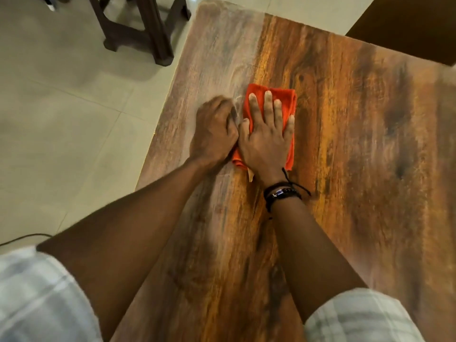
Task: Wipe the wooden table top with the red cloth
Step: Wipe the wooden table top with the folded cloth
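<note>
A folded red cloth [286, 102] lies on the wooden table top [345, 144], a little left of its middle. My right hand [266, 134] presses flat on the cloth with straight, spread fingers; dark bracelets circle its wrist. My left hand [214, 129] is blurred and sits against the cloth's left edge with its fingers curled under. Its heel covers the cloth's near left corner. Whether those fingers hold the cloth's edge is hidden. A pale tag sticks out from under the cloth by my right wrist.
The table's left edge [158, 134] drops to a pale tiled floor. Dark wooden furniture legs [153, 33] stand on the floor at the far left. A dark chair or seat [407, 25] is beyond the far right corner. A thin cable [24, 238] lies on the floor.
</note>
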